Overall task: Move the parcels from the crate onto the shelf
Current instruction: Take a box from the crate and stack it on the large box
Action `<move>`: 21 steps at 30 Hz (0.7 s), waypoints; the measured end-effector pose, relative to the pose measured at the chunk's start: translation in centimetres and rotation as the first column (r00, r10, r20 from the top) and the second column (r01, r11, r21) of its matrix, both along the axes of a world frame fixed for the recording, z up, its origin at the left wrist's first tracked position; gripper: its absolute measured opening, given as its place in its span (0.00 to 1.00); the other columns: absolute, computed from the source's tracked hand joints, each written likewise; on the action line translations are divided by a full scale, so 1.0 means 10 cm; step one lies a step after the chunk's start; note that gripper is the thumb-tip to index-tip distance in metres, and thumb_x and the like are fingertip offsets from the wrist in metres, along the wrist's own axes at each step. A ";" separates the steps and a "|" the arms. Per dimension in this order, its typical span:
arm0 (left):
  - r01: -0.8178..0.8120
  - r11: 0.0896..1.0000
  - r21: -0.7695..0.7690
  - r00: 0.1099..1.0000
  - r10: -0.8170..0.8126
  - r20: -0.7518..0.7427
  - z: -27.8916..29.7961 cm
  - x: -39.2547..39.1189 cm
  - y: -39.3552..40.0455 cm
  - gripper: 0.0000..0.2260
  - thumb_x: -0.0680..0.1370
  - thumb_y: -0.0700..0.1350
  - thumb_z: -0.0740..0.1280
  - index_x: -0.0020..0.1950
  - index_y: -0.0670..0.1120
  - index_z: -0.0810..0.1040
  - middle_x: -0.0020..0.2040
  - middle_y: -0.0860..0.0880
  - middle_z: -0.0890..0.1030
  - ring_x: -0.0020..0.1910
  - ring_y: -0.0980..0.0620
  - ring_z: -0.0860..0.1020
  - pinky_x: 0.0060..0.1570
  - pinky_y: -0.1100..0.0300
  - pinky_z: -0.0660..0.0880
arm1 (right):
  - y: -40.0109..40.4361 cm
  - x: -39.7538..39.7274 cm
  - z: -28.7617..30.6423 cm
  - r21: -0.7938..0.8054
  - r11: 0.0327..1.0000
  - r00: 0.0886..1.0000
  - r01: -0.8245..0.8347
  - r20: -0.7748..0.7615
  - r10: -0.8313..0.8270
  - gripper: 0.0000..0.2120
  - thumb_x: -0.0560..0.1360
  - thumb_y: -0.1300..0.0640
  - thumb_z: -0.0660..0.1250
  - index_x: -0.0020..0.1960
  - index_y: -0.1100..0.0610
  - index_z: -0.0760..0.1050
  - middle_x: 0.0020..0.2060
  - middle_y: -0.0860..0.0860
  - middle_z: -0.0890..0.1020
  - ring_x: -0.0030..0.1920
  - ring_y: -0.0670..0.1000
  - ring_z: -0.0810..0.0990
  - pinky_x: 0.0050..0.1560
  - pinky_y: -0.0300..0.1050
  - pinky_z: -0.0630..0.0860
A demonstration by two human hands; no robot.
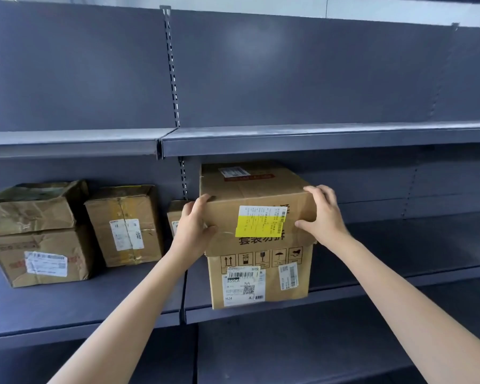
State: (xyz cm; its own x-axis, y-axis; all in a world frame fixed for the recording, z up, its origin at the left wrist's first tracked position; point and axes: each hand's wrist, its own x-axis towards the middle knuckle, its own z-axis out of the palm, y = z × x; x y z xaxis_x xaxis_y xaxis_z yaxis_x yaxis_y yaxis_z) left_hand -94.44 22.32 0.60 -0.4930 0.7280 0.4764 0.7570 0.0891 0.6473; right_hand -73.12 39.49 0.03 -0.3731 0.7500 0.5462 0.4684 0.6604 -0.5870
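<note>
Cardboard runs along the middle shelf [67,306] as we read from the left. At the far left two crumpled parcels [36,234] are stacked, the smaller on the larger. Just to their right a taped upright parcel [125,225] stands alone, and a small parcel [175,217] shows only as a sliver behind our left wrist.

Right of the shelf upright, our left hand [194,228] clamps the near left corner of the top parcel [258,200]: fingers curled over its top edge, thumb pressed to the front face. That box rests on the lower parcel [261,275], overhanging it a little at the front, and reaches close under the shelf above. Our right hand [323,214] mirrors the grip at the near right corner, fingers spread over the top, thumb on the front.

We judge the two-handed hold is there to square the box on the stack and slide it back, since the headroom is tight. The crate is out of view.
</note>
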 end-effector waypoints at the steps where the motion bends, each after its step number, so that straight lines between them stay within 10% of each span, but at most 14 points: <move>1: -0.001 1.000 0.003 1.000 0.001 -0.002 0.00 0.01 0.00 0.30 0.73 0.34 0.67 0.72 0.49 0.61 0.64 0.41 0.67 0.55 0.46 0.71 0.52 0.61 0.67 | 0.00 0.00 -0.01 0.002 1.000 1.000 -0.002 -0.003 0.002 0.36 0.66 0.61 0.76 0.68 0.51 0.63 0.70 0.50 0.58 0.67 0.55 0.66 0.62 0.47 0.67; 15: -0.016 0.999 -0.032 0.999 0.015 -0.028 0.01 0.05 0.00 0.31 0.73 0.35 0.67 0.73 0.49 0.59 0.65 0.41 0.67 0.59 0.42 0.71 0.54 0.58 0.68 | -0.09 0.02 0.03 -0.014 1.000 1.000 -0.026 -0.014 0.026 0.36 0.67 0.64 0.74 0.70 0.53 0.63 0.70 0.53 0.57 0.68 0.55 0.65 0.64 0.47 0.68; 21: -0.026 0.999 -0.028 0.997 0.027 0.068 -0.03 0.10 -0.09 0.37 0.73 0.37 0.68 0.76 0.44 0.49 0.69 0.39 0.66 0.66 0.41 0.68 0.65 0.47 0.67 | -0.25 -0.02 -0.14 -0.038 0.999 0.998 0.037 -0.047 -0.038 0.46 0.69 0.63 0.72 0.75 0.45 0.47 0.72 0.59 0.50 0.71 0.61 0.59 0.64 0.53 0.69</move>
